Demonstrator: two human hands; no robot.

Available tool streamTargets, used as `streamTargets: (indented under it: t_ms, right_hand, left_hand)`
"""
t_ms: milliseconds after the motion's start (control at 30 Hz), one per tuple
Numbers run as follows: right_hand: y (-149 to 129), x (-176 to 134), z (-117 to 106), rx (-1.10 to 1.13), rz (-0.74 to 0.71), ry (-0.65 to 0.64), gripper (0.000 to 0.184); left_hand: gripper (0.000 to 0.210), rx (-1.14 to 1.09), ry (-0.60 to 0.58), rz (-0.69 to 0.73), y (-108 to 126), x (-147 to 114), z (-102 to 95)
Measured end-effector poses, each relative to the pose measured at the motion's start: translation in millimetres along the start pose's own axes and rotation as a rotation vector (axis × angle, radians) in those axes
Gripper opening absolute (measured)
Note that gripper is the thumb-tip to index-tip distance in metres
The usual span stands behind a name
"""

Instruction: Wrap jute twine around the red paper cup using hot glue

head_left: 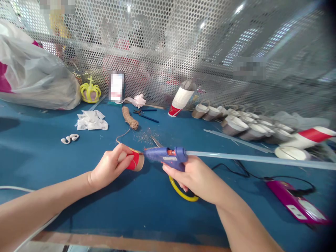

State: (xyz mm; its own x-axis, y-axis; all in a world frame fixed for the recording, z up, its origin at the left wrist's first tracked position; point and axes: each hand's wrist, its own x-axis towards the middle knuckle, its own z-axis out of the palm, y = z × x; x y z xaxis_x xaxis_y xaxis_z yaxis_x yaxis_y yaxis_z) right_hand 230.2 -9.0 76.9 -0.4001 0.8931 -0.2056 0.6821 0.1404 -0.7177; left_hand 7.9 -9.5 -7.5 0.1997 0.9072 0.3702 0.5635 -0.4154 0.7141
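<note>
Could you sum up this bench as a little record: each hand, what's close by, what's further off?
Left hand: holds a red cup on its side
Right hand: grips a blue glue gun, nozzle at the cup's end
Close by: yellow-handled scissors, partly hidden
Further back: twine bundle, pliers, yellow crown
Far right: purple power strip
Surface: blue tabletop

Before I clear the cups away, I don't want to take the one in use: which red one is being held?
The cup in the left hand; the leaning stack and the far-right one, also partly red, are untouched.
</note>
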Motion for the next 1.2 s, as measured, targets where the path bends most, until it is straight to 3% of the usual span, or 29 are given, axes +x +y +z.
streamTargets:
  t_ms: [367, 533, 700, 967, 1100, 1200]
  right_hand:
    - [4, -9, 3, -0.076, 0.058, -0.007, 0.020]
    - [4, -11, 7, -0.281, -0.047, 0.095, 0.017]
    - [3, -14, 11, -0.290, -0.045, 0.064, 0.016]
    - [3, -10, 5, -0.050, 0.032, 0.063, 0.016]
    - [8, -3, -12, 0.122, 0.009, 0.030, 0.022]
    - [20, 12, -32, 0.252, -0.053, 0.124, 0.027]
  left_hand:
    - [0.014, -0.074, 0.008, -0.089, -1, 3, 0.7]
    - [0.018, -0.095, 0.013, -0.128, 1, 5, 0.7]
    - [0.018, -0.086, 0.031, -0.164, 3, 7, 0.4]
    - [0.015, -0.083, 0.019, -0.109, 0, 3, 2.0]
    - [0.008, -0.066, 0.070, -0.009, 2, 2, -0.9]
    - [0.006, -0.048, 0.085, 0.052, 5, 2, -3.5]
